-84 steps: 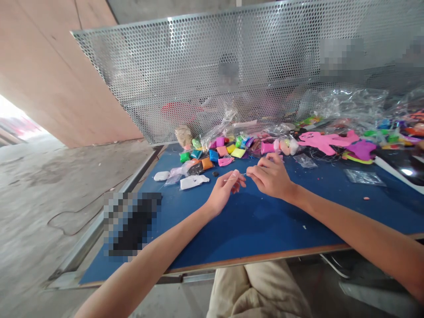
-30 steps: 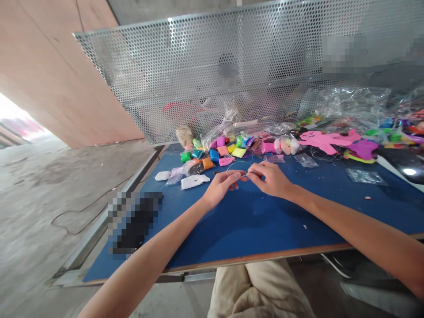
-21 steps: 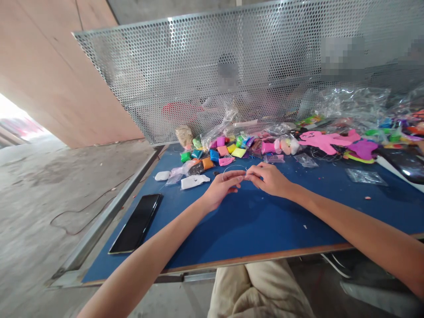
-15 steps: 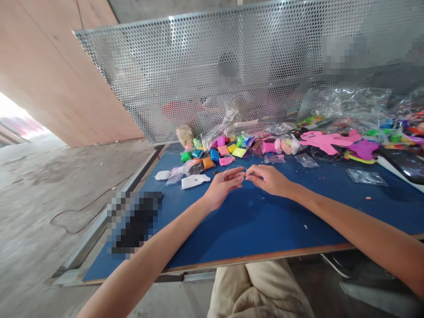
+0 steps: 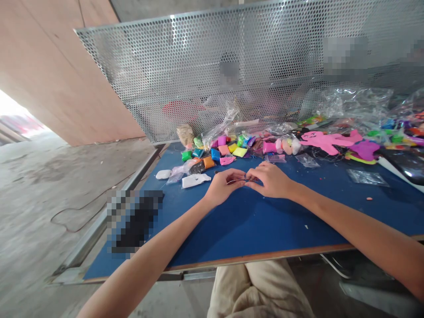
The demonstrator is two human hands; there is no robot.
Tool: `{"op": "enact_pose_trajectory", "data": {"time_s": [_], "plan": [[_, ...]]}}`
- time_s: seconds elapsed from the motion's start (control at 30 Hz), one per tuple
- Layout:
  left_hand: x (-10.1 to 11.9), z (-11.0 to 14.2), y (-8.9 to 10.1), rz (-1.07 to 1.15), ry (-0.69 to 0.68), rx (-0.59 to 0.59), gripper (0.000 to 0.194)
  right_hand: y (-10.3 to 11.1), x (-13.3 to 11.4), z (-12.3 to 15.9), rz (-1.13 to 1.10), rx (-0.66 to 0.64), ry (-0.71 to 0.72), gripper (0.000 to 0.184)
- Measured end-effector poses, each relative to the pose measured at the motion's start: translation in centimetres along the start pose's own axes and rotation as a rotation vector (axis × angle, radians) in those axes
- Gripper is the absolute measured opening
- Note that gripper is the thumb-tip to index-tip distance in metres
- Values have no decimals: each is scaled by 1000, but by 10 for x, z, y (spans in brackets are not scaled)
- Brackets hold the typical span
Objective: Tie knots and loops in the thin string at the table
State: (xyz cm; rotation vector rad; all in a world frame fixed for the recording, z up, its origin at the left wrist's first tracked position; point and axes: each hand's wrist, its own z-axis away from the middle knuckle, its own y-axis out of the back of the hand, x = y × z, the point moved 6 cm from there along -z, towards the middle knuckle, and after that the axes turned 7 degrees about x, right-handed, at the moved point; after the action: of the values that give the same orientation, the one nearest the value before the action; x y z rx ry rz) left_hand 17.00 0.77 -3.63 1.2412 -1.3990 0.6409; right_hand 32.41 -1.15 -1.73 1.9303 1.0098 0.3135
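My left hand [image 5: 226, 184] and my right hand [image 5: 269, 180] meet fingertip to fingertip above the blue table [image 5: 245, 229]. A thin, light wire [image 5: 236, 180] runs between them, pinched by the fingers of both. Its ends are hidden behind my fingers. Just beyond the hands lie small packets of coloured clay, among them an orange packet [image 5: 209, 162], a blue packet [image 5: 215, 154] and a pale yellow packet [image 5: 240, 152]. A white packet [image 5: 196, 180] rests left of my left hand.
A perforated metal panel [image 5: 198, 66] stands along the table's back. Pink [image 5: 326, 140] and purple [image 5: 365, 149] flat shapes lie back right near clear plastic bags [image 5: 357, 99]. A dark blurred-out object [image 5: 139, 223] lies at left.
The wire stood in a raised loop over my left fingers; now it lies lower and flatter between the hands. My fingers have curled in and turned slightly.
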Motion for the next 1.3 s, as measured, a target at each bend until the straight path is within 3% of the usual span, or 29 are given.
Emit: {"op": "enact_pose_trajectory", "data": {"time_s": [0.13,0.27,0.43,0.7,1.07,1.3], "plan": [[1,1,-1,-95,-34,-28,30,-9,-1,2,51,-77,-49,28],[5,2,-2,-88,-36,-71,36,-6,0,2,12,-58,-30,25],[9,2,2,-212,-102,-11,30,1,1,1,-140,-22,-36,25],[31,7,12,-322,-275,118,19,0,4,2,-453,34,-245,29],[6,1,11,-9,-20,110,40,-1,9,2,-459,100,-246,26],[9,1,11,-1,-19,133,35,6,5,1,-386,159,-183,22]]}}
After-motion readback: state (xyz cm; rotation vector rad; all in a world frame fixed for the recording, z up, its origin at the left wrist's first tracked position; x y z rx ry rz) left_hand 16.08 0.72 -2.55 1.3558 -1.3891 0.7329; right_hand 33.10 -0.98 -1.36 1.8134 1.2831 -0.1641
